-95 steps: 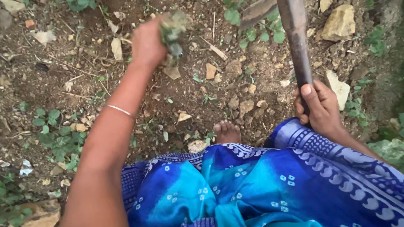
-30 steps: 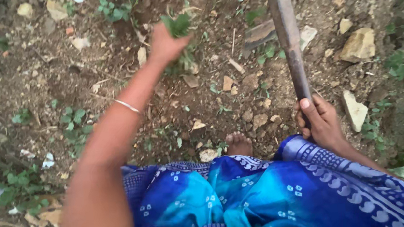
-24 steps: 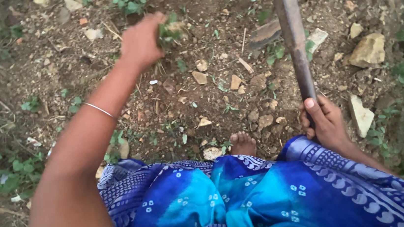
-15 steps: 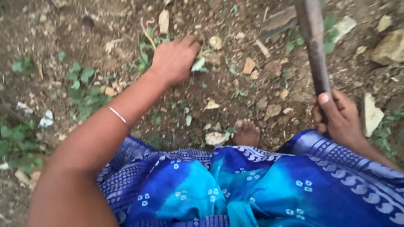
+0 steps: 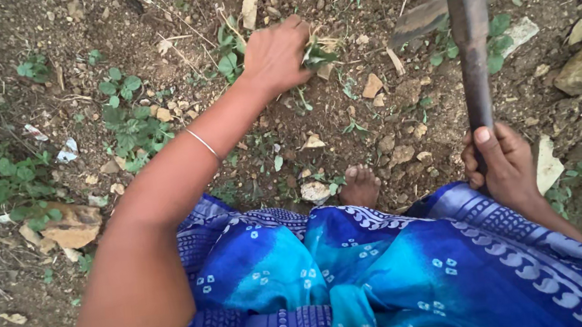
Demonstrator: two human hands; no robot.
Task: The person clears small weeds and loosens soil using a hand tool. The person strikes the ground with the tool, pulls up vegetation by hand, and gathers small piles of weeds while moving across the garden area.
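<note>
Down on the stony soil ahead, left hand [image 5: 279, 54] has fingers clamped on a small weed clump [image 5: 316, 56], right hand [image 5: 505, 164] fisted round the hoe handle [image 5: 472, 53]; stems could likely snap, leaving roots.

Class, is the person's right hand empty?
No: the right hand is closed around a long dark tool handle.

Soft, even daylight is falling from overhead; no hard shadows are showing, no glare. Frame corners are darkening slightly. Ground detail is staying fairly sharp centrally, softening toward edges. Colours are looking saturated, mildly smeared by compression.
</note>
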